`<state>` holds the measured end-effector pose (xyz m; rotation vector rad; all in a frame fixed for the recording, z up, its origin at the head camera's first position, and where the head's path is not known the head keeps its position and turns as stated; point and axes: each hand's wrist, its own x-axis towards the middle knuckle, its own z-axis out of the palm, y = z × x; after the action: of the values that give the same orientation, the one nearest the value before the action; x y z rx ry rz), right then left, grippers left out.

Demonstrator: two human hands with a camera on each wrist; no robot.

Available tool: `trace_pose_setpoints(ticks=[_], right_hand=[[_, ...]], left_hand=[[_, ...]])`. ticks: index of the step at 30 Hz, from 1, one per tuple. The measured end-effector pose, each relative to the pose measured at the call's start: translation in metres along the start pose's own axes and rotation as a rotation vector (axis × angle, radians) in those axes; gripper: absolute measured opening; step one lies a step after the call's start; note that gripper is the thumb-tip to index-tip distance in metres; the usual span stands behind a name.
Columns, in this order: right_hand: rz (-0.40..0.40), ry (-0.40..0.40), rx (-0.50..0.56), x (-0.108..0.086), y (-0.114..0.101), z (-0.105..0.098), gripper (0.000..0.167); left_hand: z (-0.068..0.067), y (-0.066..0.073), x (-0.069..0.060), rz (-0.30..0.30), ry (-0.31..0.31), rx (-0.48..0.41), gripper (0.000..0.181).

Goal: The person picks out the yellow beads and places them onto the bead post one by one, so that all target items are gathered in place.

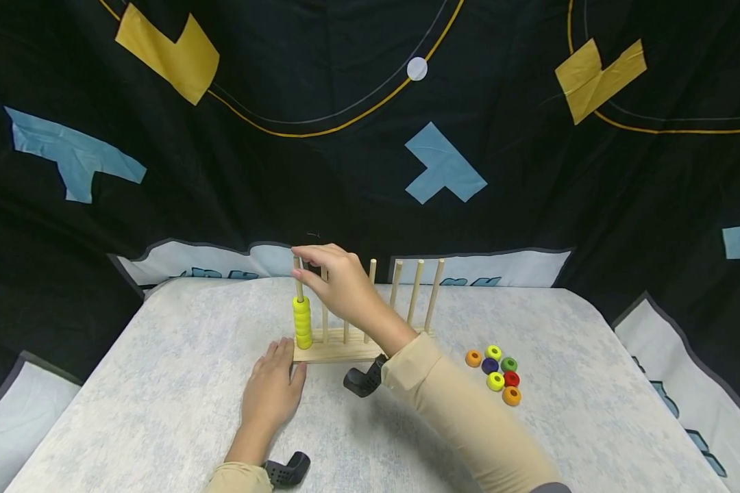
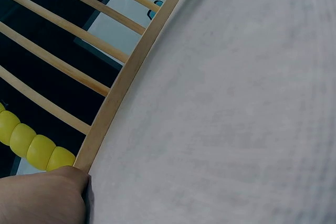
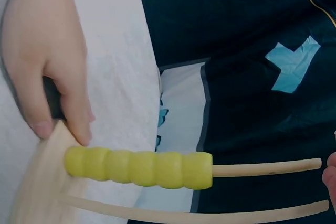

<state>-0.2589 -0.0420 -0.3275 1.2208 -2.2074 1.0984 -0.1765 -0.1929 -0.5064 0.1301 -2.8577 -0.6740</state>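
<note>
A wooden peg rack (image 1: 339, 352) stands on the table, its upright pegs in a row. Yellow beads (image 1: 302, 323) are stacked on the leftmost peg, whose upper part is bare in the right wrist view. My right hand (image 1: 342, 281) is at the top of that peg, thumb and fingers apart, with no bead seen between them. Only its fingertips (image 3: 329, 174) show at the right wrist view's edge. My left hand (image 1: 273, 390) lies on the table with fairly straight fingers, touching the left end of the rack's base; the left wrist view shows part of it beside the lowest bead.
Several loose beads, among them a red bead (image 1: 511, 378), a purple bead (image 1: 490, 365) and a green bead (image 1: 508, 365), lie in a cluster right of the rack on the pale tabletop (image 1: 160, 397). Behind the table hangs a dark patterned cloth (image 1: 321, 178).
</note>
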Motion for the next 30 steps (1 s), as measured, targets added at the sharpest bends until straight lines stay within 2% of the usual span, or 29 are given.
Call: trace_pose_setpoints(ticks=[12, 19, 24, 30], right_hand=[[-0.024, 0.002, 0.041, -0.046, 0.003, 0.001, 0.038], [-0.081, -0.048, 0.049, -0.07, -0.005, 0.005, 0.038], [-0.078, -0.092, 0.064, -0.089, -0.011, 0.006, 0.037], [-0.035, -0.142, 0.089, -0.112, -0.012, 0.003, 0.037]], left_hand=[[-0.001, 0.002, 0.0, 0.013, 0.011, -0.002, 0.062], [-0.001, 0.0, 0.0, 0.011, -0.004, 0.005, 0.063], [-0.001, -0.001, 0.0, 0.018, -0.014, 0.012, 0.063], [-0.001, 0.0, 0.0, 0.023, -0.004, 0.018, 0.063]])
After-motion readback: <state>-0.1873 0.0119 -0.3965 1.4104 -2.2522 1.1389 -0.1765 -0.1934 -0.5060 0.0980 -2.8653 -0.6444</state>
